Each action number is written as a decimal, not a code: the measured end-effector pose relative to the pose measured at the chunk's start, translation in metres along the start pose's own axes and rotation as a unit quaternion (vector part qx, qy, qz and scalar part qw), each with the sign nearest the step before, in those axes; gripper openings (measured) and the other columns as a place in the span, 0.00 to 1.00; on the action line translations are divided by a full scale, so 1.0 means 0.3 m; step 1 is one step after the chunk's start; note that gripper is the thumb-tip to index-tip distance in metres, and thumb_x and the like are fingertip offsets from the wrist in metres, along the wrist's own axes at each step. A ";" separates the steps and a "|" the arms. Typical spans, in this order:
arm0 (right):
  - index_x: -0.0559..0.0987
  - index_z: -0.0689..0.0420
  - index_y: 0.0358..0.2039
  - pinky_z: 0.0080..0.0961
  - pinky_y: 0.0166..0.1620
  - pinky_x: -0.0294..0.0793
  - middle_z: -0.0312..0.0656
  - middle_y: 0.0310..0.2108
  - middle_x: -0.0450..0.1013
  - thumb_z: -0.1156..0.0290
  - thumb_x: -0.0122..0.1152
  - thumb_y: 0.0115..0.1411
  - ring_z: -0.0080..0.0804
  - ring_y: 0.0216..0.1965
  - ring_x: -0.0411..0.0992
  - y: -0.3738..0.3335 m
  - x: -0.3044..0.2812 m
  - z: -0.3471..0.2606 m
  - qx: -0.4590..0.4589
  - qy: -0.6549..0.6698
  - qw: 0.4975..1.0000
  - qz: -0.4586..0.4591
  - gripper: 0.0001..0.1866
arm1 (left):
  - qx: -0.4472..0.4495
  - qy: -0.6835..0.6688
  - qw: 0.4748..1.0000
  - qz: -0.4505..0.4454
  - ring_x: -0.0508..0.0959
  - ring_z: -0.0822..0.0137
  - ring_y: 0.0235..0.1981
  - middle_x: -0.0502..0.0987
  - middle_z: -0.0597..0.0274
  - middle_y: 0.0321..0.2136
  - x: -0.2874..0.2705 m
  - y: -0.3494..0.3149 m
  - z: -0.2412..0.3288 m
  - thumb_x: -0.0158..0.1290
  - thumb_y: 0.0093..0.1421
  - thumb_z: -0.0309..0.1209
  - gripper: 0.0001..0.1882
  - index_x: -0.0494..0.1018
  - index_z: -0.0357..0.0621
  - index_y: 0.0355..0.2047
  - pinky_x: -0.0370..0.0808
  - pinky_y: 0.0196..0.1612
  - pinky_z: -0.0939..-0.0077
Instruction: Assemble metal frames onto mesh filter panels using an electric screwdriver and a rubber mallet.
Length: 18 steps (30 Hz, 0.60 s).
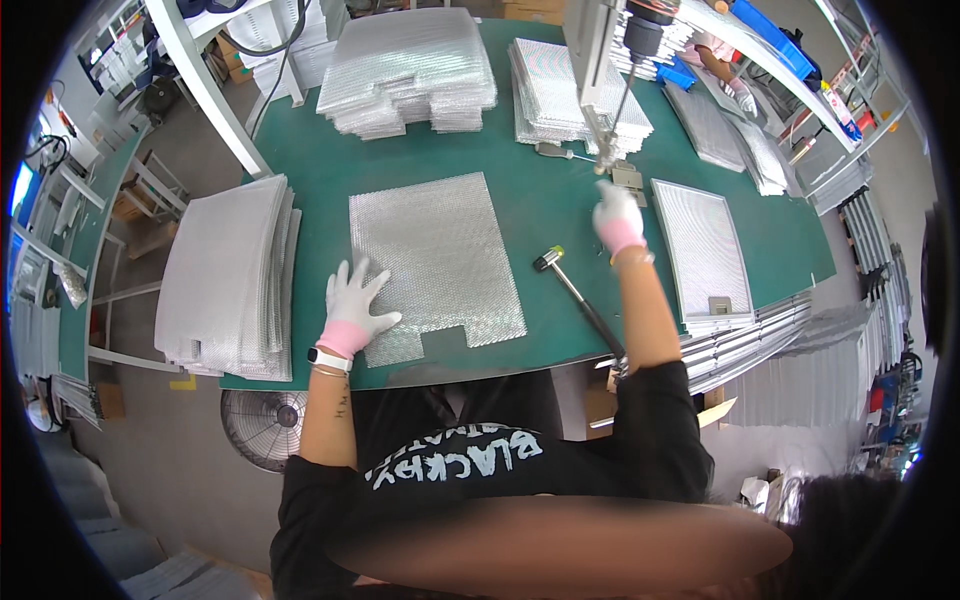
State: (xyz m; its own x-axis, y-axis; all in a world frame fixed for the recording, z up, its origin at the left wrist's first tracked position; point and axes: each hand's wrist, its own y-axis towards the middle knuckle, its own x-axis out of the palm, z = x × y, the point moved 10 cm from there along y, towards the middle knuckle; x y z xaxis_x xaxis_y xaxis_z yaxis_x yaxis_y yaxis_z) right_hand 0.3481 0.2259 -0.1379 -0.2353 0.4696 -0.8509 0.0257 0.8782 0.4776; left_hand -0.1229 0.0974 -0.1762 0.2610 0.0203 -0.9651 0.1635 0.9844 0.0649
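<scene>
A silver mesh panel (440,260) with a notch in its near edge lies flat on the green table, in front of me. My left hand (358,305), in a white glove with a pink cuff, rests with spread fingers on the panel's left edge. Farther right, my right hand (619,217), gloved the same way, is closed just below a small metal fixture (628,180) and the tip of a hanging power screwdriver (643,40). What its fingers hold, if anything, is hidden. A hammer (580,300) with a black grip lies between the hands, apart from both.
Mesh panels are stacked at left (225,275), at the back (410,70) and back right (545,95). A framed filter panel (702,250) lies at right. A screwdriver (562,152) sits near the fixture. Another person's gloved hand (740,95) shows beyond. A fan (265,425) stands below the table.
</scene>
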 end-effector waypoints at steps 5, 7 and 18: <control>0.71 0.50 0.58 0.42 0.59 0.70 0.53 0.60 0.65 0.49 0.59 0.57 0.53 0.59 0.67 0.047 0.171 0.347 0.271 -0.056 0.936 -0.217 0.31 | 0.012 0.011 0.997 -0.079 0.54 0.41 0.67 0.62 0.47 0.64 0.008 -0.091 0.055 0.67 0.44 0.51 0.41 0.71 0.54 0.59 0.44 0.70 0.45; 0.71 0.52 0.58 0.43 0.58 0.71 0.54 0.57 0.69 0.51 0.56 0.60 0.53 0.57 0.70 0.057 0.126 0.260 0.264 -0.100 0.928 -0.242 0.29 | -0.002 0.022 0.997 -0.075 0.55 0.42 0.67 0.62 0.48 0.63 -0.001 -0.156 0.094 0.67 0.44 0.50 0.40 0.71 0.53 0.58 0.44 0.70 0.44; 0.73 0.62 0.29 0.30 0.36 0.75 0.51 0.32 0.78 0.80 0.57 0.56 0.38 0.29 0.76 -0.144 -0.300 -0.252 0.018 0.224 0.974 -0.029 0.02 | -0.021 -0.603 0.760 -0.242 0.79 0.58 0.47 0.78 0.55 0.43 0.294 -0.634 0.306 0.50 0.68 0.36 0.19 0.70 0.39 0.54 0.74 0.53 0.66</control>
State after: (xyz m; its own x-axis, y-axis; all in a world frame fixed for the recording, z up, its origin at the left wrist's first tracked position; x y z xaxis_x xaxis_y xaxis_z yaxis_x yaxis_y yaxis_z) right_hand 0.2948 0.1387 -0.0654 -0.6378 0.3393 -0.6915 0.0316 0.9085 0.4167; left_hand -0.0437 -0.1042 -0.2504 0.8659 -0.4961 0.0633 0.4946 0.8306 -0.2558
